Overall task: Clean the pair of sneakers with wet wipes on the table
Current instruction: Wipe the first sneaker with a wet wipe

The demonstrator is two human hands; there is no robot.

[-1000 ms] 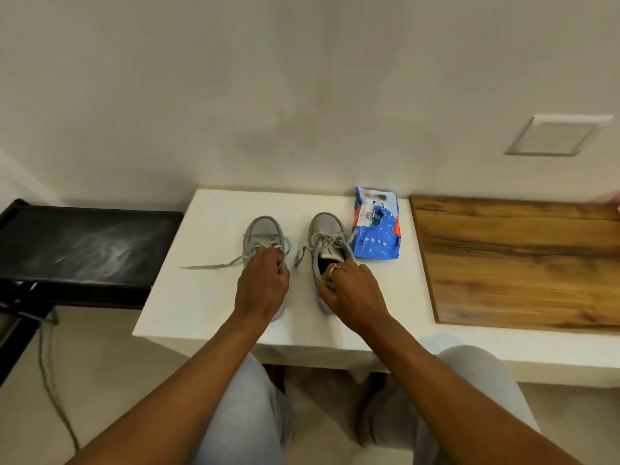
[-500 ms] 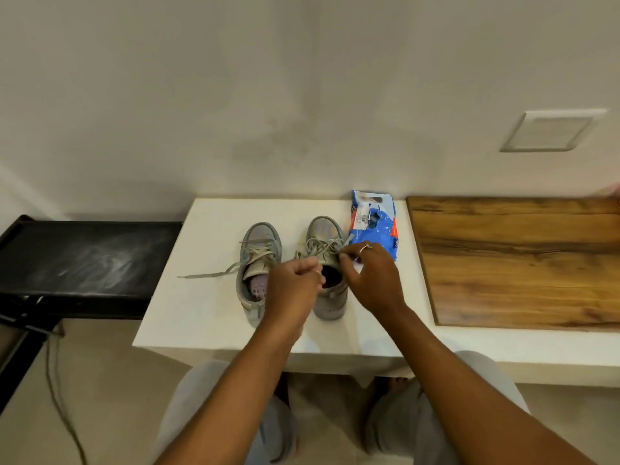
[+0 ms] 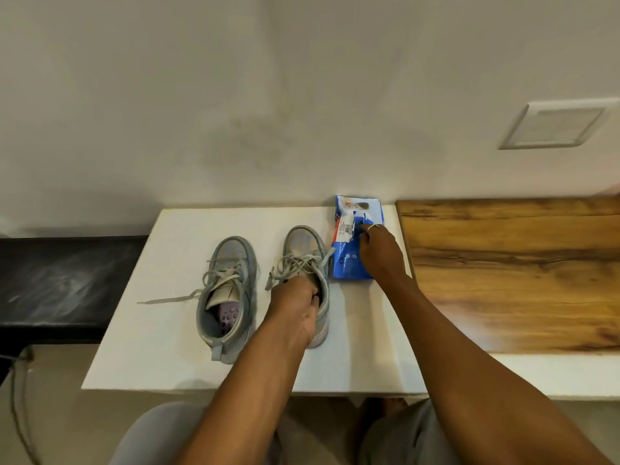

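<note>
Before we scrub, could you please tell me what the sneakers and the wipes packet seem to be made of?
Left sneaker and right sneaker: probably low-sheen grey leather or synthetic, smooth stitched panels. Wet wipes packet: thin glossy plastic film, crinkled with highlights.

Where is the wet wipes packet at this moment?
In the head view, the wet wipes packet lies at the back of the white table, to the person's right, between the right sneaker and the wooden board, under the right hand.

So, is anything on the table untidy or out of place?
Only the laces. The left sneaker has one lace trailing flat across the white table, and its tongue is folded down inside. Nothing is spilled.
</note>
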